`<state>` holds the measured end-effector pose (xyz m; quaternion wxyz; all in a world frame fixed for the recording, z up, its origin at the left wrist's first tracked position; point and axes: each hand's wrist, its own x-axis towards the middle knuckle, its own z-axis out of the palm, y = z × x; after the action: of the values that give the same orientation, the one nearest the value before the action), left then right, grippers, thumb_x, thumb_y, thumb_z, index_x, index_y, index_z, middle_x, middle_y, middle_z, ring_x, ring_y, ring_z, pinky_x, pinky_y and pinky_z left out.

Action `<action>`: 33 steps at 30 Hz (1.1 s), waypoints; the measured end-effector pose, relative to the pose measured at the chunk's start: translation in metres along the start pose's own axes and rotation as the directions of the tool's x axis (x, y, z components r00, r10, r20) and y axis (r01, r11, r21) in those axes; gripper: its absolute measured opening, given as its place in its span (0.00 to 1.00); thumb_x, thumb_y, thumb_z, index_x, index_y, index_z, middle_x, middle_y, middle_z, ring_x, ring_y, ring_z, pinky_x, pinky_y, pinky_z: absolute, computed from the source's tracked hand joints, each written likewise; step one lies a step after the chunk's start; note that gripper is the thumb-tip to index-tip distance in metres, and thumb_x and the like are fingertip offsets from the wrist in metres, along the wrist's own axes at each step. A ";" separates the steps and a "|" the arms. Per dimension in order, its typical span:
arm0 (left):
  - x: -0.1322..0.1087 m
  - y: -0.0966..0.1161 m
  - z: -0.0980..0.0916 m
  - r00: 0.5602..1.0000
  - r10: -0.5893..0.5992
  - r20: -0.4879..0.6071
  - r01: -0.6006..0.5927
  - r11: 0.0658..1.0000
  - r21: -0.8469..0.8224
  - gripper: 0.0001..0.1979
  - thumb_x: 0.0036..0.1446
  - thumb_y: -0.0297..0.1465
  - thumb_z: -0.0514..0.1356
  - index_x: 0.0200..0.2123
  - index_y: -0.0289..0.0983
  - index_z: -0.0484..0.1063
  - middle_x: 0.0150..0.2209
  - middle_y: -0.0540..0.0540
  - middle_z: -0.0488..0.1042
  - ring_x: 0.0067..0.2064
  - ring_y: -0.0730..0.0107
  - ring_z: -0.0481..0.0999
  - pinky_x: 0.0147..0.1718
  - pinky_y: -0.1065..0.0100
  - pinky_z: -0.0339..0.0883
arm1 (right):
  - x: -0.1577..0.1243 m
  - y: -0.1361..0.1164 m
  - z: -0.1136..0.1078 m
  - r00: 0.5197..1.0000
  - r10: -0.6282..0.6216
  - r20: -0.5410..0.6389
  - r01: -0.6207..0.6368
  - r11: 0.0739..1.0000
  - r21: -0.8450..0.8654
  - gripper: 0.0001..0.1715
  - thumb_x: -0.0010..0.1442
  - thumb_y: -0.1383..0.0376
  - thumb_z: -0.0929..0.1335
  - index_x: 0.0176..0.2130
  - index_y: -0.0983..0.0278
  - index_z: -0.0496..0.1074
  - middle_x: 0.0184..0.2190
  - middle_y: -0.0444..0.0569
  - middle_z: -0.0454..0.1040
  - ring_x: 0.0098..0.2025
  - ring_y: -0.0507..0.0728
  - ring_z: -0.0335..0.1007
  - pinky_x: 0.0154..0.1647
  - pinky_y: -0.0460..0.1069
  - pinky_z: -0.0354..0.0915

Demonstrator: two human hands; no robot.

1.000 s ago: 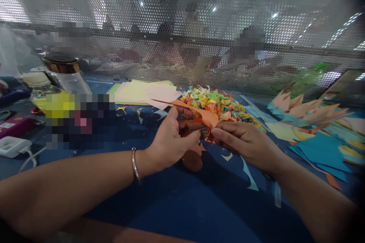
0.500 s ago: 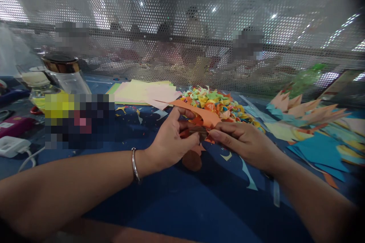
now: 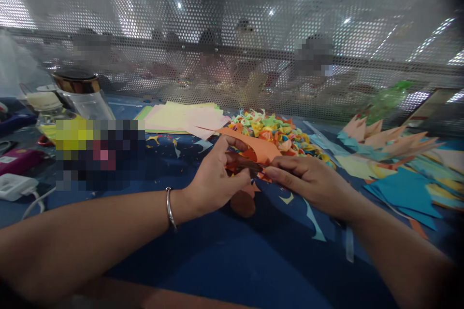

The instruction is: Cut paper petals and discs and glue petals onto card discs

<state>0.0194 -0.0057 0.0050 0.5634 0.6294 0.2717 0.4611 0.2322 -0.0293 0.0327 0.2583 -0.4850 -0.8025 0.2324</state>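
Note:
My left hand (image 3: 212,181), a metal bangle on its wrist, curls around scissors (image 3: 248,166) with dark blades and an orange handle loop (image 3: 242,204) showing below the fingers. Its thumb rests by the orange paper (image 3: 259,147). My right hand (image 3: 308,181) meets it from the right, fingers pressed together on the orange paper's near edge. The blades lie between the two hands, just under the paper. How the fingers sit in the handles is hidden.
A heap of coloured curled paper scraps (image 3: 279,133) lies just behind the hands. Pastel sheets (image 3: 184,117) are stacked at the back left, cut paper shapes (image 3: 391,142) and blue sheets (image 3: 409,193) at right. A jar (image 3: 81,91) and a charger (image 3: 14,186) stand left, on a blue cloth (image 3: 232,260).
The hands stay together over the orange paper. The dark blades have shifted slightly up and right against the paper, and the right fingers have slid a little along it.

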 end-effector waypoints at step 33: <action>0.003 0.000 -0.003 1.000 -0.001 0.018 0.001 1.000 -0.015 0.22 0.47 0.27 0.66 0.44 0.40 0.60 0.37 0.46 0.80 0.37 0.65 0.83 0.38 0.65 0.75 | -0.001 -0.001 -0.001 1.000 0.018 0.013 -0.017 0.999 -0.031 0.35 0.67 0.37 0.60 0.23 0.61 0.63 0.21 0.42 0.60 0.23 0.51 0.56 0.23 0.48 0.54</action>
<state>0.0181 -0.0018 0.0058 0.5708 0.6291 0.2634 0.4572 0.2326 -0.0306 0.0344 0.2433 -0.4944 -0.8034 0.2255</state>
